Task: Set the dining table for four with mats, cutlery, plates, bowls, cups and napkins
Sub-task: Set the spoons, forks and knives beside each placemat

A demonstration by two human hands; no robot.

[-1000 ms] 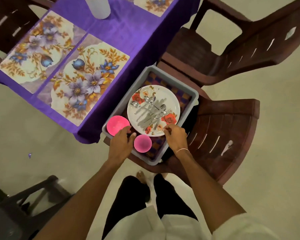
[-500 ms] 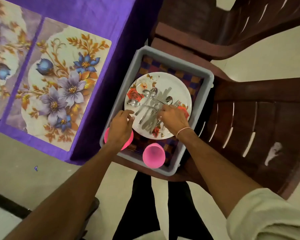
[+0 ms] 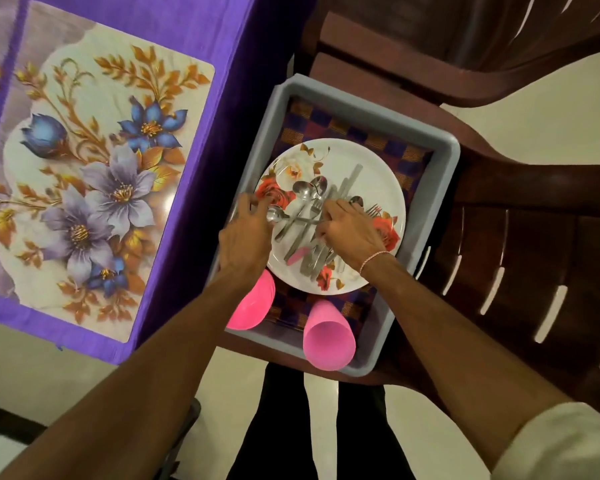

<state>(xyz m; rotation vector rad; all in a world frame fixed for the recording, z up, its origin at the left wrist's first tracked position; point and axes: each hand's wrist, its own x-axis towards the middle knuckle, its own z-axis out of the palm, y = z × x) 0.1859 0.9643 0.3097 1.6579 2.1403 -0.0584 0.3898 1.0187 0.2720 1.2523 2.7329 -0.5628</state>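
Observation:
A grey tub (image 3: 444,161) sits on a brown chair beside the table. In it lies a white plate (image 3: 368,174) with red flowers, carrying a loose pile of spoons, forks and knives (image 3: 309,202). My right hand (image 3: 350,230) is curled down onto the pile, fingers closed around some of the pieces. At the plate's left rim my left hand (image 3: 245,237) has bent fingers touching a spoon; whether it grips is unclear. A pink bowl (image 3: 253,310) and a pink cup (image 3: 328,337) stand at the tub's near end. A floral mat (image 3: 94,168) lies on the table.
The table wears a purple cloth (image 3: 236,81), its edge right next to the tub. A checked cloth (image 3: 343,123) lines the tub under the plate. The brown chair (image 3: 516,237) holds the tub, and a second chair (image 3: 430,46) stands behind it. My legs are below.
Both hands have moved from the tub's near end up onto the plate: the right onto the cutlery pile, the left to the plate's left rim. The camera has leaned in closer.

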